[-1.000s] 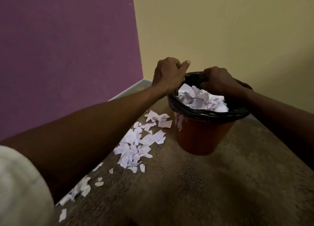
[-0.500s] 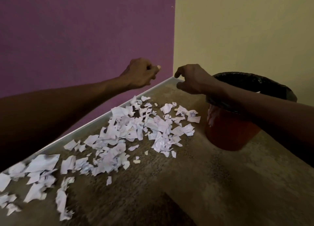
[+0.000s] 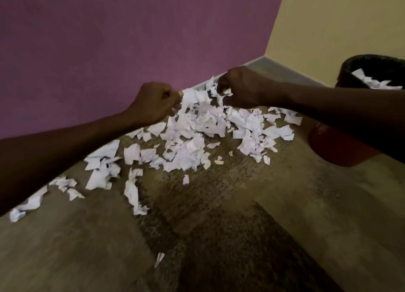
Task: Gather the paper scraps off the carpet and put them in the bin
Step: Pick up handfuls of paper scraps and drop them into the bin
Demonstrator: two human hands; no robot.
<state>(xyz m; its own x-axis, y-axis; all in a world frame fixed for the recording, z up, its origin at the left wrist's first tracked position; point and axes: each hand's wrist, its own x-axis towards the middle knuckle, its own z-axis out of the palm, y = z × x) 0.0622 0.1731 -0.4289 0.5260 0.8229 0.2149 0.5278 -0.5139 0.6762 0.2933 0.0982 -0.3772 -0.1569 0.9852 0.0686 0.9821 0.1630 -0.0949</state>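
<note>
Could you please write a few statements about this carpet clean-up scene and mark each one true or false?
1. The orange-red plastic bin with a black liner stands at the right, near the cream wall. True.
2. That bin is empty. False: white paper pieces show inside its rim.
3. A spread of torn white paper scraps lies on the brown carpet along the purple wall. True.
4. Both hands are pressed flat on the carpet. False: the left hand and right hand have curled fingers and are held over the far edge of the scraps.
5. The carpet in front of the bin is swept clean of paper. False: scraps lie right beside it.
</note>
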